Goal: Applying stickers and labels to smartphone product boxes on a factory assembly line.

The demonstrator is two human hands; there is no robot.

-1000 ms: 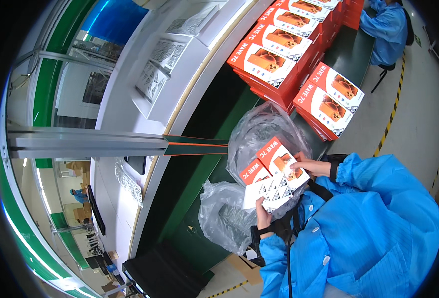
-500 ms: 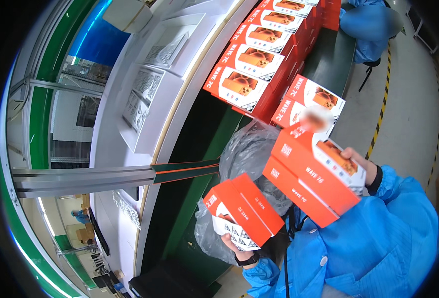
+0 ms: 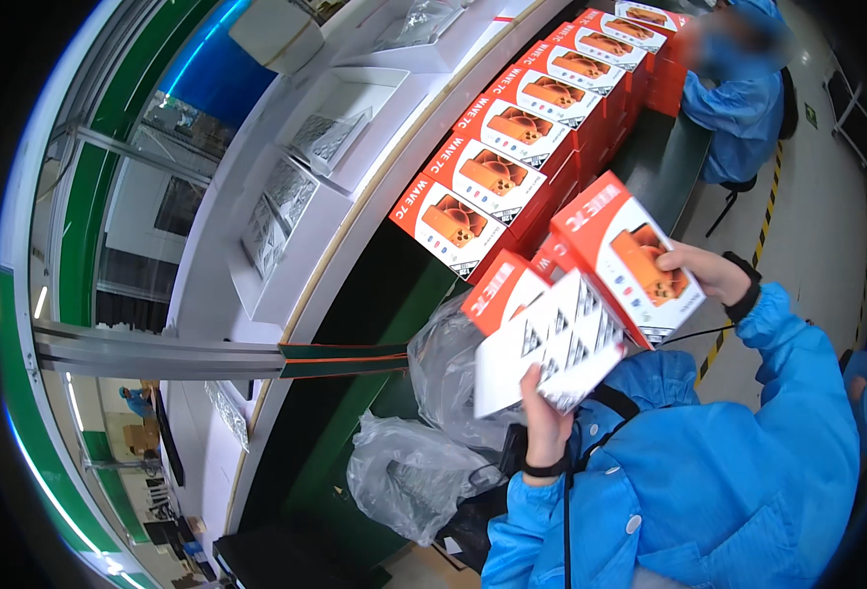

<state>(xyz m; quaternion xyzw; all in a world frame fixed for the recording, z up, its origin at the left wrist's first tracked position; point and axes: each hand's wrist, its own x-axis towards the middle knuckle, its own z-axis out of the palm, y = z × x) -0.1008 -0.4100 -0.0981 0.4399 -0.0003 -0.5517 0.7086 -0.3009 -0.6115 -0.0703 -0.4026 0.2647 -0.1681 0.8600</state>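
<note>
My left hand (image 3: 547, 422) is closed on a product box (image 3: 551, 344), its white side with black triangle shapes turned up. Ahead and to the right, my right hand (image 3: 710, 272) grips a red-and-white product box (image 3: 634, 265) with an orange product picture on its face. The two held boxes are close together, their corners overlapping in view. Just behind the left-hand box shows another red-and-white box (image 3: 504, 293), partly covered; whether it is held or resting cannot be made out.
Rows of stacked red boxes (image 3: 497, 177) stand along the green-topped bench. Crumpled clear plastic bags (image 3: 414, 476) lie nearer. A white shelf (image 3: 355, 211) carries open trays with silvery packets. A metal post (image 3: 158, 351) crosses at left. Another person in blue (image 3: 742, 123) sits at the far right.
Both hands have moved forward. The left-hand box has turned from its red side to its white patterned side, and the right-hand box now shows its picture face. The view has shifted slightly.
</note>
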